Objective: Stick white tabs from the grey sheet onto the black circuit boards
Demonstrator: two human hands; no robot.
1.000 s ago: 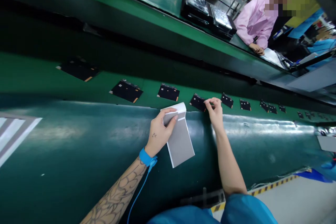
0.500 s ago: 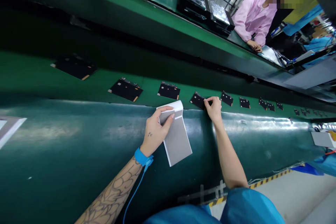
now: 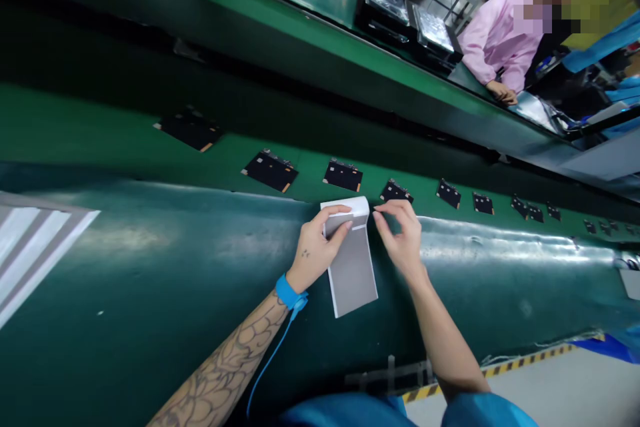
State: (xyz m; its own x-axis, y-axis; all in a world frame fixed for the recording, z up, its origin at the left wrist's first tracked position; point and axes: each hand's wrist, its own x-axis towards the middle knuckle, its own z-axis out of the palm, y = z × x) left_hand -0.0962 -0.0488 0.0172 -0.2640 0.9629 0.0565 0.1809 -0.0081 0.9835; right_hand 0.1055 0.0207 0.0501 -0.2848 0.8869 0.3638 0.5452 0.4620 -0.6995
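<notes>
- Sheet [image 3: 354,280] is clamped in fingers of left hand [image 3: 316,247], over counter [image 3: 200,247].
- Right hand [image 3: 404,237] is held beside sheet's curled end; whether fingers are closed cannot be told.
- Black boards [image 3: 343,176] are spaced along belt [image 3: 75,127].

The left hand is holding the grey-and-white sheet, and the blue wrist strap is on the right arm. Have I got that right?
Not quite. The blue wrist strap is on the left arm, not the right, as the head view shows. The left hand is indeed holding the grey-and-white sheet.
</notes>
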